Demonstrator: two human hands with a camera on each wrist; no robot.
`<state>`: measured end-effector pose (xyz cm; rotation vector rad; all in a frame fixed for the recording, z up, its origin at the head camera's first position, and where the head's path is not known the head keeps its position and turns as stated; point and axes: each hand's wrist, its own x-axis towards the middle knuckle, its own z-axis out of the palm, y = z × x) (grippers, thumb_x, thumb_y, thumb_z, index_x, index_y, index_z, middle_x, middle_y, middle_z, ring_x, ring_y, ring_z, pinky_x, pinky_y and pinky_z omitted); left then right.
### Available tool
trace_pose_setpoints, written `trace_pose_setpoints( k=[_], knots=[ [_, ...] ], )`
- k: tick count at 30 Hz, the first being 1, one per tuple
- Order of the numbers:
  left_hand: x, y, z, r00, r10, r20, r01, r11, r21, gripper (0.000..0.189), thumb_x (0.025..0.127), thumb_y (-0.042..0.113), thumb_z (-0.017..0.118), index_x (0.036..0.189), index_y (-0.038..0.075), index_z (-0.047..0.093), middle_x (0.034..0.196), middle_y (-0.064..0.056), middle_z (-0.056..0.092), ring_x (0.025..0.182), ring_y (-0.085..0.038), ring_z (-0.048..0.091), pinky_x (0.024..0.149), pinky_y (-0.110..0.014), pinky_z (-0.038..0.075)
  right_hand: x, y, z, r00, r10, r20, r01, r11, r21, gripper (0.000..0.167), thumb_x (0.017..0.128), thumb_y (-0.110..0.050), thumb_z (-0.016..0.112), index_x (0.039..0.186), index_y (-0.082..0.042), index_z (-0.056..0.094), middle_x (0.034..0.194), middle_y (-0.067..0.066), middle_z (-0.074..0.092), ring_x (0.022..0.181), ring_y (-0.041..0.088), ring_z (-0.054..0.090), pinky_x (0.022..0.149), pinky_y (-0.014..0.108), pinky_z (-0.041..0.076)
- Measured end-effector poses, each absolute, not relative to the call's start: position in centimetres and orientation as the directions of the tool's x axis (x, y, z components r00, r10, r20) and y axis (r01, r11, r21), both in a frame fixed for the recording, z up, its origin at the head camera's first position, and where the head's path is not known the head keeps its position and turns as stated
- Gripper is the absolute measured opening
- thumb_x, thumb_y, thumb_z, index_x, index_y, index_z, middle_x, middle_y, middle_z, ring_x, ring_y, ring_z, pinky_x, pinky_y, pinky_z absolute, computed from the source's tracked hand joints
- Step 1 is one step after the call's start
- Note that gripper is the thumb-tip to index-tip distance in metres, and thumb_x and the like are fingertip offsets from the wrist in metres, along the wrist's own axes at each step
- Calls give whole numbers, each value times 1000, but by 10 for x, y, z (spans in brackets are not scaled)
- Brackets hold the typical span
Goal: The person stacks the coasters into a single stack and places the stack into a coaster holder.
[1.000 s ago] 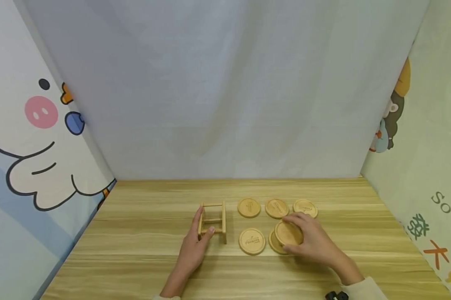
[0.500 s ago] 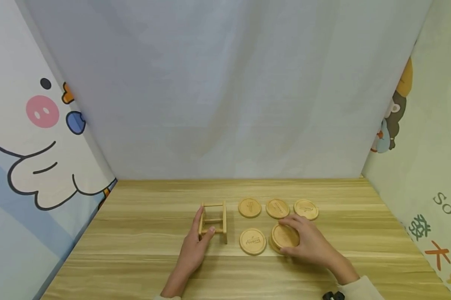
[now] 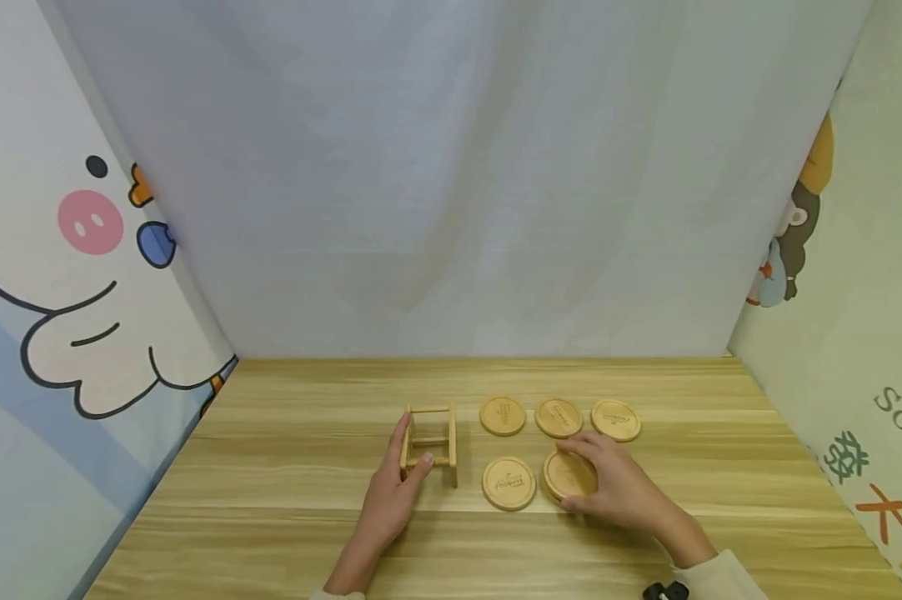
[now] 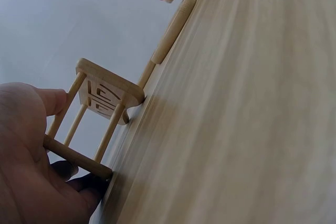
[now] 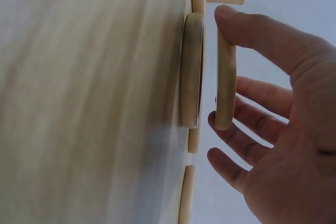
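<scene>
My left hand [image 3: 391, 492] grips a small wooden coaster rack [image 3: 430, 437] standing on the table. In the left wrist view the rack [image 4: 107, 95] shows round rods and a side panel with cut-out marks. My right hand [image 3: 619, 483] pinches a round wooden coaster [image 3: 571, 475] between thumb and fingers. A second coaster [image 5: 191, 72] lies flat beneath it, with a gap showing between the two in the right wrist view. From above, the held coaster hides most of the lower one. Just left of them is another engraved coaster [image 3: 508, 483].
Behind, a row of three coasters lies flat: a left one [image 3: 503, 416], a middle one [image 3: 559, 417] and a right one [image 3: 616, 420]. The wood-grain table [image 3: 308, 517] meets a pale cloth backdrop [image 3: 451, 208]. Printed cloths hang at both sides.
The held coaster has shifted left and come level over the coaster below, now covering most of it. The left hand and rack stay in place; the view has shifted slightly.
</scene>
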<state>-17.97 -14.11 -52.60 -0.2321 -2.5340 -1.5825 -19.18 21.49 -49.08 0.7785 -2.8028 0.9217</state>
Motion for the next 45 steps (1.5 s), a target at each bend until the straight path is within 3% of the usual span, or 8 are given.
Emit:
trace_pose_setpoints(
  k=[8, 14, 18, 25, 31, 38, 45],
  knots=[
    [-178, -139, -520, -991, 51, 127, 137, 428, 893, 75, 117, 35, 58, 179, 21, 20, 173, -35, 32, 154, -62, 38, 120, -79, 36, -191, 216, -492, -862, -448, 237, -503, 692, -518, 78, 75, -20, 106, 141, 3, 71, 135, 9, 70, 127, 37, 66, 109, 63, 54],
    [-179, -140, -523, -981, 42, 188, 188, 438, 879, 74, 117, 37, 58, 179, 22, 21, 169, -39, 38, 146, -68, 44, 113, -82, 41, -194, 218, -500, -840, -461, 286, -541, 669, -511, 78, 73, -17, 105, 139, 5, 71, 134, 11, 71, 125, 40, 67, 107, 65, 54],
    [-180, -140, -525, -984, 49, 173, 177, 442, 879, 74, 117, 36, 57, 179, 21, 20, 171, -37, 35, 149, -67, 41, 115, -81, 40, -195, 220, -506, -817, -471, 333, -577, 649, -496, 76, 72, -17, 105, 137, 5, 72, 132, 13, 72, 122, 40, 68, 107, 60, 56],
    [-178, -139, -518, -994, 42, 104, 112, 433, 894, 75, 117, 33, 59, 179, 22, 20, 176, -30, 31, 156, -60, 36, 122, -77, 35, -191, 217, -498, -857, -454, 242, -511, 695, -506, 77, 75, -23, 106, 140, 2, 72, 138, 12, 70, 128, 41, 66, 110, 64, 52],
    [-179, -140, -522, -992, 48, 116, 125, 431, 894, 74, 117, 33, 58, 179, 20, 19, 176, -32, 30, 155, -61, 36, 122, -78, 34, -189, 217, -494, -875, -445, 191, -475, 710, -520, 78, 77, -23, 104, 143, 2, 70, 140, 15, 69, 131, 42, 65, 112, 65, 52],
    [-180, -141, -528, -981, 38, 191, 188, 446, 875, 75, 116, 34, 60, 179, 22, 22, 170, -38, 37, 148, -67, 42, 116, -80, 39, -192, 219, -497, -872, -458, 173, -475, 706, -524, 80, 79, -24, 103, 146, 3, 68, 141, 15, 69, 131, 42, 65, 111, 65, 53],
    [-180, -140, -524, -992, 41, 121, 127, 440, 889, 74, 117, 33, 58, 179, 20, 20, 175, -32, 31, 155, -61, 37, 122, -77, 34, -192, 219, -495, -866, -472, 168, -483, 696, -531, 83, 80, -24, 103, 149, 2, 66, 142, 14, 68, 131, 41, 65, 110, 64, 54]
  ],
)
